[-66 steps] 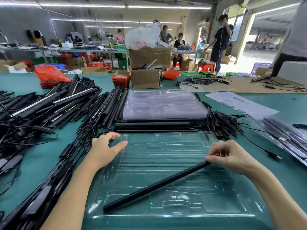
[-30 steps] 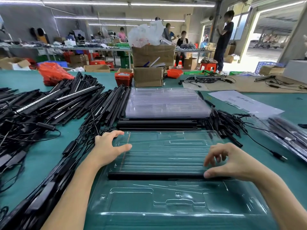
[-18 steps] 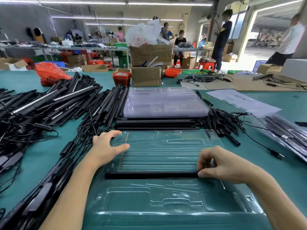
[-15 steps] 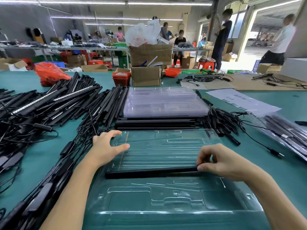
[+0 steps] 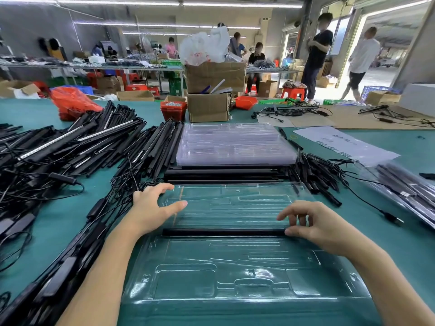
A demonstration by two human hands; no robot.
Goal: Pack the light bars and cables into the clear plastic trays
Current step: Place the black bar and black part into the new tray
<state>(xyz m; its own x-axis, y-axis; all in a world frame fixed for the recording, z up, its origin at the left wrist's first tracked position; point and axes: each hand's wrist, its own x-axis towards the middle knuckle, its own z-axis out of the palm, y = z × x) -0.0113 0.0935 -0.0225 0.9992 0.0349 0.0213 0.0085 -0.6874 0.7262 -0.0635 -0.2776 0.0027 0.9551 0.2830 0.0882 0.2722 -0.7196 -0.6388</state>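
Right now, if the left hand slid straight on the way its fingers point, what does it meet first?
The left hand points right across the clear tray. It would probably meet only bare tray ribs, then perhaps the right hand; depth is unclear.

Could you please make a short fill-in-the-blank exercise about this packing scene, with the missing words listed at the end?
1. The black light bar lies across the clear ____ tray.
2. The right hand touches the bar's ____ end.
3. The left hand rests on the tray's ____ edge.
4. The stack of empty trays lies on a ____ table.

Missing words: plastic; right; left; green
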